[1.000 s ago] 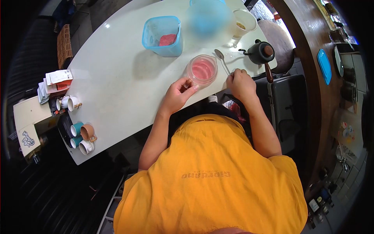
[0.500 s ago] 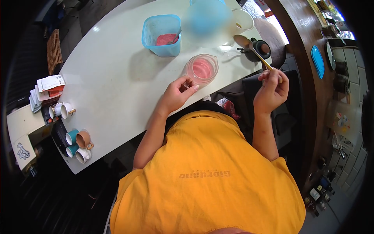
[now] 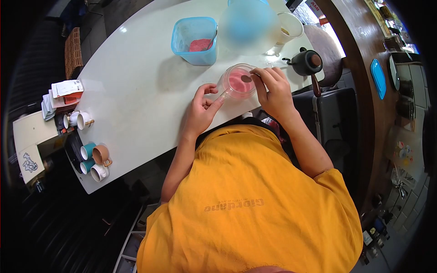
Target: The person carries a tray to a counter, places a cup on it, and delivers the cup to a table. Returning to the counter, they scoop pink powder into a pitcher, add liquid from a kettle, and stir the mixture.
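A clear glass jug point(image 3: 235, 94) with pink contents stands near the table's front edge, its spout pointing away to the right. My left hand point(image 3: 201, 109) is curled at the jug's handle, thumb against it and fingers loosely bent. Over the rim, my right hand point(image 3: 274, 91) pinches a spoon point(image 3: 246, 78), whose dark bowl is over the pink contents; most of its handle is hidden by the fingers. Behind the jug, a light blue square tub point(image 3: 193, 57) contains pink powder point(image 3: 200, 45) and a utensil leaning in its corner.
A black kettle point(image 3: 306, 63) with a wooden handle sits at the table's right end. Near it are a pale cup point(image 3: 291, 28) and a blurred blue object point(image 3: 248, 22). Several mugs point(image 3: 100, 154) and packets point(image 3: 67, 88) line the left edge of the white table point(image 3: 141, 91).
My right hand has swung left from beside the kettle, bringing the spoon to the jug's mouth. My left hand has loosened slightly at the handle. The view has shifted a little.
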Demonstrator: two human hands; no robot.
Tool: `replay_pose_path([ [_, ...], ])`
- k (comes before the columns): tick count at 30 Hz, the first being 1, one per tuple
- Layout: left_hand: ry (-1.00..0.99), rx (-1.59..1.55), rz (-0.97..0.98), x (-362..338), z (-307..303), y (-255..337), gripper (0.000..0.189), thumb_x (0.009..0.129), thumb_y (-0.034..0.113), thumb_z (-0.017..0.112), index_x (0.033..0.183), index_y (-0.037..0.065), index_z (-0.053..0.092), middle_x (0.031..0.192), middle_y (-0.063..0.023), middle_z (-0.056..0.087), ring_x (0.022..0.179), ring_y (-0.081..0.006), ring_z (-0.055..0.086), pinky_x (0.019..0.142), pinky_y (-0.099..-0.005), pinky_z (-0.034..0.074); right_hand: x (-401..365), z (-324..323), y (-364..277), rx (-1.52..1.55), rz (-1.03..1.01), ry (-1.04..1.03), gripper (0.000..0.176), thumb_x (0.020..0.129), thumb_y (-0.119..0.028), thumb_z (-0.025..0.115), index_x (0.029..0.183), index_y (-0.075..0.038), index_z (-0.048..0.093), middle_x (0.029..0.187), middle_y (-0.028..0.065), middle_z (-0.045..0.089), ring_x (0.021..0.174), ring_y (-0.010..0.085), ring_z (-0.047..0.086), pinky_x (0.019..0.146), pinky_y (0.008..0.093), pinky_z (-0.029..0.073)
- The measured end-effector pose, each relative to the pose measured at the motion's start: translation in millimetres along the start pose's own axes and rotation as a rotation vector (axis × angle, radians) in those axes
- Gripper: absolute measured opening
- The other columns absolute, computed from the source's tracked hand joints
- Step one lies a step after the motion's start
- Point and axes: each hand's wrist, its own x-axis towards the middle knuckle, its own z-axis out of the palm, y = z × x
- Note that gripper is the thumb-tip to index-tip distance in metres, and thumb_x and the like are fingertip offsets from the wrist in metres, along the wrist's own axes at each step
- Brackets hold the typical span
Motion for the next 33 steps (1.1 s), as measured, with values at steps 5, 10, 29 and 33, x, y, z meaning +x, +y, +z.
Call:
replay_pose_path([
  [5,0.009,-0.033,0.000,-0.1,-3.1,-7.0,0.037,0.087,0.013,0.063,0.119,0.002,0.048,0.107,-0.0066,0.052,0.074,-0.0059,0.053,0.064,-0.0196,0.042,2.5,4.8,2.5,-0.073,-0.033,-0.013,0.013,0.079,-0.007,0.063,0.092,-0.005,0.062,0.078,0.0054,0.062,0.069,0.0248,0.053,0.067,0.0342,0.043],
  [10,-0.017,-0.027,-0.008,-0.5,-2.0,-8.3,0.035,0.088,0.015,0.063,0.117,0.001,0.050,0.107,-0.0059,0.054,0.075,-0.0059,0.054,0.066,-0.0198,0.042,2.6,6.5,2.6,-0.038,-0.041,-0.031,0.013,0.079,-0.008,0.063,0.091,-0.006,0.063,0.078,0.0048,0.062,0.069,0.0250,0.053,0.069,0.0346,0.043],
  [29,0.054,-0.024,-0.014,0.1,-7.2,-5.5,0.028,0.088,0.021,0.062,0.109,0.003,0.055,0.092,0.0004,0.059,0.069,-0.0041,0.052,0.058,-0.0185,0.037,10.3,1.4,1.3,0.052,-0.009,-0.232,0.014,0.080,-0.009,0.062,0.094,-0.007,0.064,0.085,0.0052,0.064,0.076,0.0269,0.053,0.075,0.0364,0.043],
  [33,0.050,-0.043,-0.028,1.0,-7.2,-5.2,0.029,0.087,0.018,0.065,0.107,0.000,0.055,0.096,-0.0022,0.059,0.067,-0.0044,0.052,0.063,-0.0191,0.043,13.7,-0.2,4.3,-0.039,-0.030,-0.255,0.014,0.082,-0.012,0.060,0.095,-0.008,0.063,0.084,0.0045,0.063,0.081,0.0268,0.053,0.078,0.0371,0.041],
])
